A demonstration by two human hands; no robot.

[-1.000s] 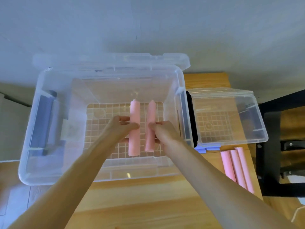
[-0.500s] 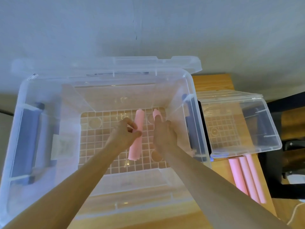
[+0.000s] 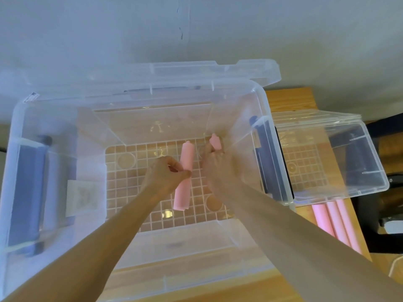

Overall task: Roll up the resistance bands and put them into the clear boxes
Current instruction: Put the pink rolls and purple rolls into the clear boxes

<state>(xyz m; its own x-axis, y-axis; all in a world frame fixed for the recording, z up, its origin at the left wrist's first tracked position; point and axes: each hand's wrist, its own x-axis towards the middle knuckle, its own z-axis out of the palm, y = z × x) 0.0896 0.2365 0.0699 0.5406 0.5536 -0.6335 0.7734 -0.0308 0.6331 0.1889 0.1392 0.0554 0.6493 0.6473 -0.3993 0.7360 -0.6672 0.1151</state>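
Observation:
Both my hands are down inside the large clear box (image 3: 260, 99), which stands open on the wooden table. My left hand (image 3: 164, 175) pinches a rolled pink resistance band (image 3: 185, 162) that lies on the box's gridded floor. My right hand (image 3: 214, 164) grips a second pink roll (image 3: 215, 141) close to the box's right wall; only its far tip shows above my fingers. Three more pink rolls (image 3: 335, 221) lie side by side on the table at the right, in front of the smaller clear box (image 3: 370, 188).
The large box's lid (image 3: 218, 68) hangs open at the back against the grey wall. Dark blue latches (image 3: 26, 192) sit on both its ends. The small box has nothing in it. A black chair frame (image 3: 383, 214) stands past the table's right edge.
My view has dropped closer to the large box. My right hand has carried its roll right and farther back, toward the box's right wall. My left hand has stayed on the other roll.

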